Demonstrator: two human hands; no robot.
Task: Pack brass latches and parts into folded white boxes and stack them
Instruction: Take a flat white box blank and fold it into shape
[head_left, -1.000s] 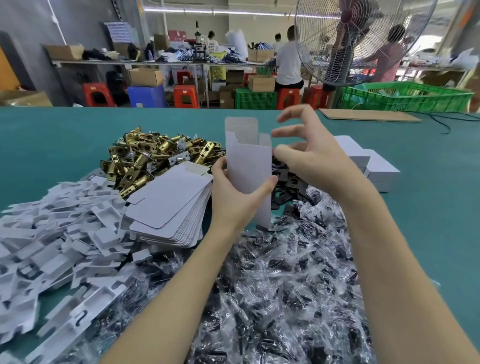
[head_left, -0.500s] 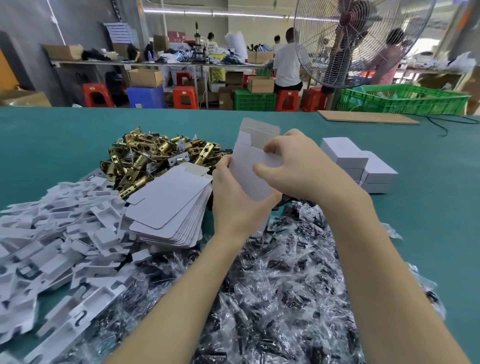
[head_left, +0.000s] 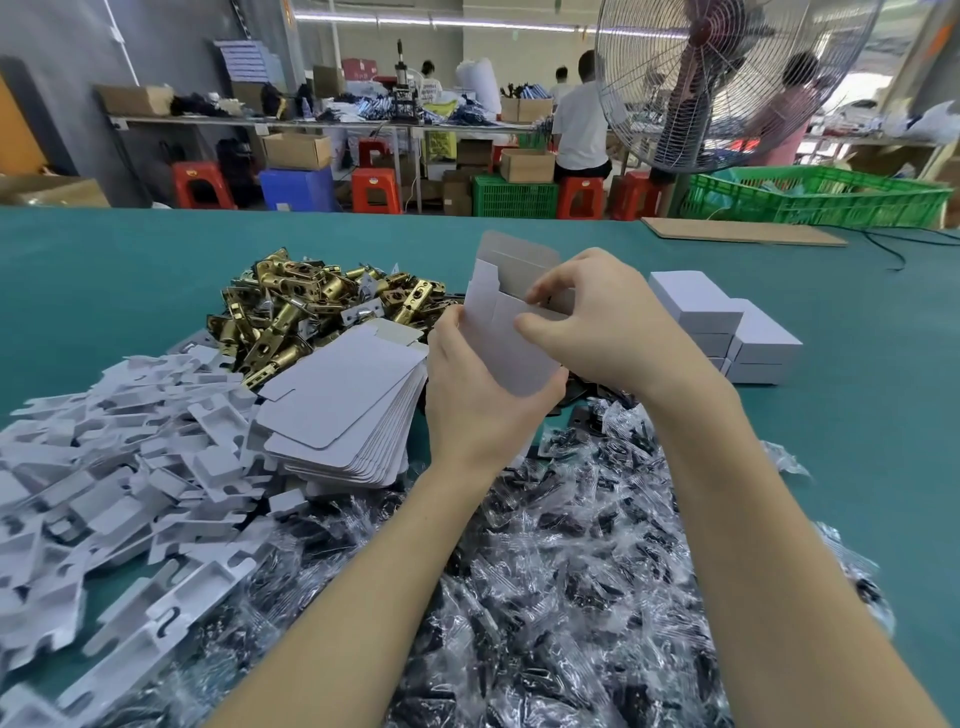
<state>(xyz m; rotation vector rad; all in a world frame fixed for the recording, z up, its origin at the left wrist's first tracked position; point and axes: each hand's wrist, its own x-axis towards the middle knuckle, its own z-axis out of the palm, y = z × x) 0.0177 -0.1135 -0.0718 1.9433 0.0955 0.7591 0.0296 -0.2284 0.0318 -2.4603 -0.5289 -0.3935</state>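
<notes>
Head view, box-forming step. I hold the white box (head_left: 511, 338) upright above the teal table (head_left: 130, 270), between the heap of brass latches (head_left: 317, 306) and the stack of finished boxes (head_left: 727, 327). My left hand (head_left: 478, 395) grasps the lower body of the carton, thumb across its near face, fingers wrapped behind. My right hand (head_left: 602, 322), which a second ago hung spread and empty beside the carton, has come down onto its upper right corner and now pinches a flap there between thumb and curled fingers (head_left: 545, 293). The carton has also tipped from plumb to a slight lean toward the left, and its top flap (head_left: 519, 254) stands open at the back.

I read this as the carton passing from merely opened out to being folded shut at one end; nothing has gone into it yet. Until that end is tucked, a latch would drop through.

Supplies lie untouched: flat box blanks (head_left: 343, 410) just left of my left wrist, white card inserts (head_left: 119, 467) farther left, bagged black parts (head_left: 545, 571) beneath my forearms.
</notes>
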